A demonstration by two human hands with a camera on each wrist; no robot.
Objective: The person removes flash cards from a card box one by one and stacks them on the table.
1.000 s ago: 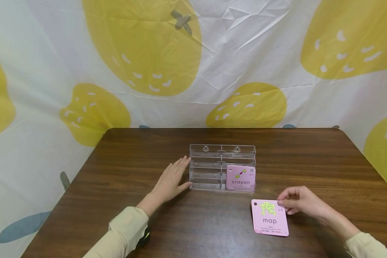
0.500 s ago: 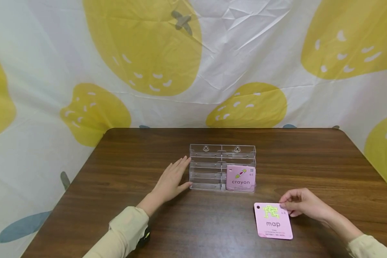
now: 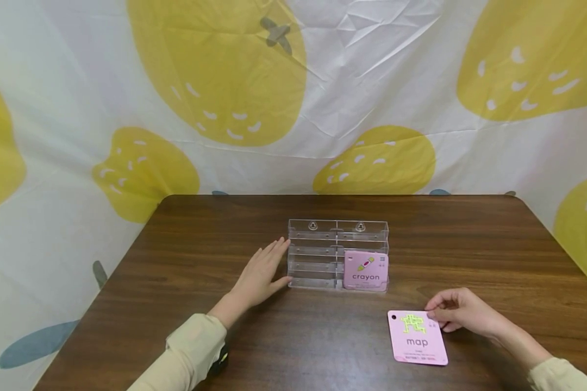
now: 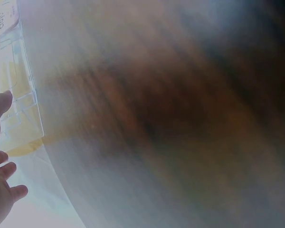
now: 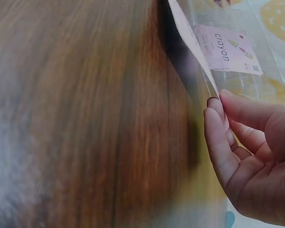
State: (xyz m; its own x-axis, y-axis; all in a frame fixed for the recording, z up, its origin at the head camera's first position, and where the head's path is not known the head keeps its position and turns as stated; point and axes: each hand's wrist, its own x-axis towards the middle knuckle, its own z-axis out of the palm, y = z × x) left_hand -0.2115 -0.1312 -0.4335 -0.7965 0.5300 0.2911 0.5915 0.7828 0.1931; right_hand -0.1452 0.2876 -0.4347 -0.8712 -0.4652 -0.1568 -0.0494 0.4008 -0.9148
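Note:
A clear plastic card rack (image 3: 313,266) with tiered pockets in two columns stands on the table. A pink "crayon" flash card (image 3: 366,270) sits in the front pocket of its right column. My left hand (image 3: 259,274) touches the rack's left side, fingers extended. In my right hand (image 3: 469,312), thumb and fingers pinch the upper right corner of a pink "map" flash card (image 3: 417,338), which has a yellow-green drawing and a punched hole. In the right wrist view this map card (image 5: 192,42) appears nearly edge-on, in front of the crayon card (image 5: 228,50).
The brown wooden table (image 3: 200,228) extends around the rack on all sides. Behind and beside it hangs a white cloth (image 3: 381,65) printed with yellow fruit. A small dark object (image 3: 220,361) lies partly behind the left sleeve.
My right hand has moved slightly toward me and to the right with the map card. My left hand and the rack have stayed in place.

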